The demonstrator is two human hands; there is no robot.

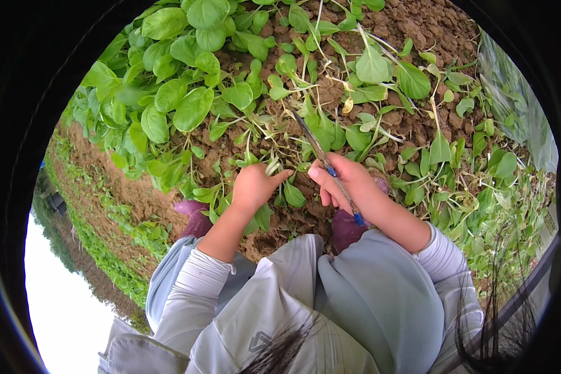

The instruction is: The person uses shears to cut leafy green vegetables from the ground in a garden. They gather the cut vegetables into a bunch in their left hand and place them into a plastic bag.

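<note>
Left of a long, slim, dark tool with blue bands (316, 148), a dense clump of bright green, round-leaved plants (168, 93) grows from brown, crumbly soil (146, 187). A shiny purple boot (196, 219) stands lower left of the tool. Nearer the tool, on its left, the bare left hand (254, 187) is curled, thumb stretched out toward it, with short, pale green stems (272, 166) showing at the fingers; whether it grips them, I cannot tell. The tool slants from upper left to lower right, clasped in the bare right hand (350, 182). Right of the tool, loose green leaves with pale stalks (439, 146) are strewn about, and beyond them lies a crinkled, see-through plastic sheet (511, 87).
</note>
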